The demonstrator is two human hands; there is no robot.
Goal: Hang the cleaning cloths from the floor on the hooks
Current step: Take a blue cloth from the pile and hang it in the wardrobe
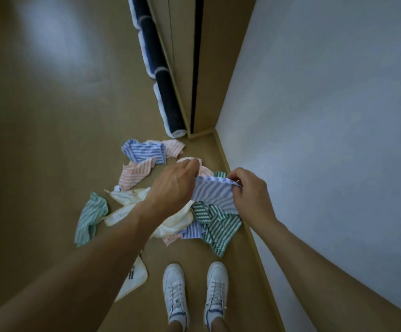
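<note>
Blue-striped cloth point(212, 194) pinched by both hands, left point(173, 185), right point(250, 192), two green cloths point(216, 226) below

Rolled dark blue mat with white trim point(168, 104) lies along tan wooden door frame point(209, 68). White lace-up sneakers point(194, 291) on tan floor point(51, 116); pale wall point(326, 104) at right.

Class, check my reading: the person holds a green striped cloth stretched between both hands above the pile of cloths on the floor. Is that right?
Not quite. The head view shows the cloth held between the left hand and right hand is a blue-and-white striped cloth, not green. The rest stands: it is stretched above the pile of cloths on the floor.
</note>
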